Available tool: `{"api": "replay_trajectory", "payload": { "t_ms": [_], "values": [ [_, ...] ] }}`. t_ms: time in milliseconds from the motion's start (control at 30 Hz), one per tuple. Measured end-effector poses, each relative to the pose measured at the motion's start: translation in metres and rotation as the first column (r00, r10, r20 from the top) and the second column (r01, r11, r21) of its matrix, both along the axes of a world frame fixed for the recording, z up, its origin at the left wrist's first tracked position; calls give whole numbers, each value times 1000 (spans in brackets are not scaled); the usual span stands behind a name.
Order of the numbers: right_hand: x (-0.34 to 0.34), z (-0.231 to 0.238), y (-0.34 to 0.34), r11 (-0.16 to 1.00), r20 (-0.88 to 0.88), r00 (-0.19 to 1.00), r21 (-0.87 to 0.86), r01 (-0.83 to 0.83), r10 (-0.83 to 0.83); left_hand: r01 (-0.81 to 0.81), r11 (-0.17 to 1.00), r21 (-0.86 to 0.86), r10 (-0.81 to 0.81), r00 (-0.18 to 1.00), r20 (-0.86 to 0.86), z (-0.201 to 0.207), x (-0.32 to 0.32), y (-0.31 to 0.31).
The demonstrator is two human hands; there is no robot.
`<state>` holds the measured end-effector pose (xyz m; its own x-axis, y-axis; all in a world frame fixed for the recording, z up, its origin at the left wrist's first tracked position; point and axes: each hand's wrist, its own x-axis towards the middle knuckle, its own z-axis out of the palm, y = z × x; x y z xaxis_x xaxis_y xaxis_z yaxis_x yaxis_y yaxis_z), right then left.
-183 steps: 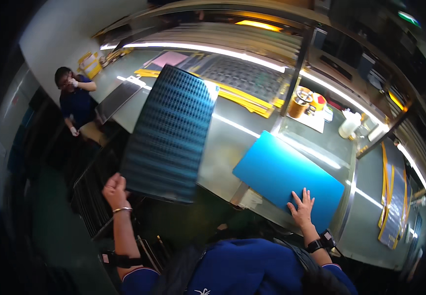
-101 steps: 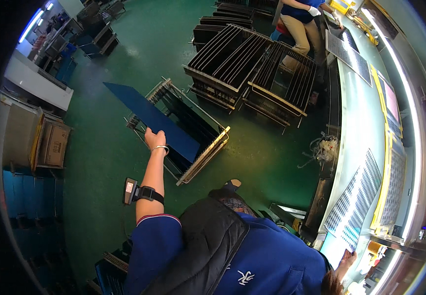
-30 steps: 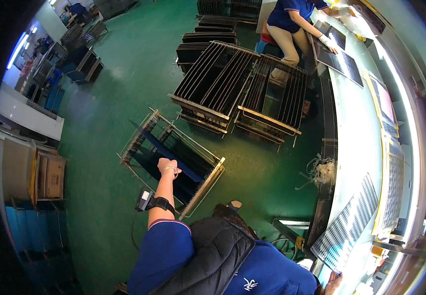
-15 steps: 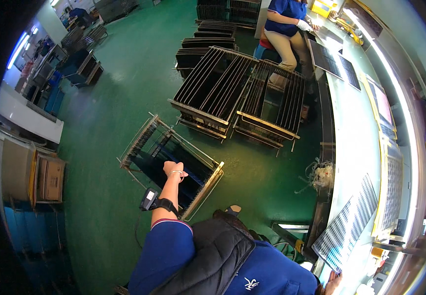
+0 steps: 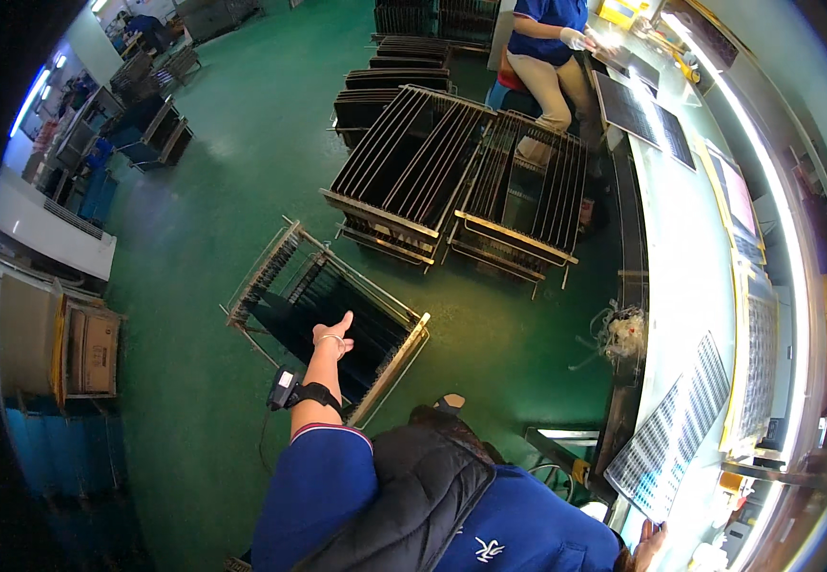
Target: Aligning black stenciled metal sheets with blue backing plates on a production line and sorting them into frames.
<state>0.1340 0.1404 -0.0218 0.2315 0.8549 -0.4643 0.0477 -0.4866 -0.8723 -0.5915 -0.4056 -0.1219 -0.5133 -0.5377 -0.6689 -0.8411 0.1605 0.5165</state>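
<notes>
The left hand (image 5: pixel 333 336) is stretched out over a slotted metal rack (image 5: pixel 328 319) that stands on the green floor (image 5: pixel 204 229). Its fingers are apart and loose, forefinger extended, and they grip nothing. Dark blue panels (image 5: pixel 323 319) stand on edge in the rack's slots just below the hand, towards the rack's near right corner; the slots along its far left side look unfilled, though the wires make this hard to read. Judged from this, loading this rack is only partly done, with room for more panels.

The right hand (image 5: pixel 649 545) is at the lower edge of the view, by the near end of the long desk (image 5: pixel 690 286), touching or just beside a perforated grid sheet (image 5: pixel 676 429) that lies there. Only part of it shows, so whether its fingers are apart or together I cannot tell.

More grid sheets (image 5: pixel 762 362) lie along the desk's right edge, seemingly not yet handled. Two larger wire racks (image 5: pixel 461 181) stand on the floor beyond the first. A seated co-worker (image 5: pixel 552 48) works at the desk's far end.
</notes>
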Motion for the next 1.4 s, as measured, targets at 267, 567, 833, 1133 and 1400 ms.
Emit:
{"api": "replay_trajectory", "payload": {
  "t_ms": [267, 567, 833, 1133, 1400],
  "values": [
    [8, 14, -48, 992, -173, 981, 74, 99, -85, 704, 499, -506, -730, 26, -683, 43, 40, 185],
    [-123, 112, -178, 863, -479, 815, 203, 463, -325, 346, -405, -847, 168, -882, -440, 200, 324, 350],
    [-46, 240, -276, 478, 0, 999, 878, 23, -48, 473, -881, -9, -129, -260, -957, 266, 432, 375],
    [190, 105, -213, 910, -249, 897, 109, 400, -365, 516, -668, 536, -669, -102, -736, 222, 451, 508],
    [203, 55, -167, 974, 77, 973, 87, 209, -216, 615, -750, 244, -567, -409, -715, 151, 440, 531]
  ]
}}
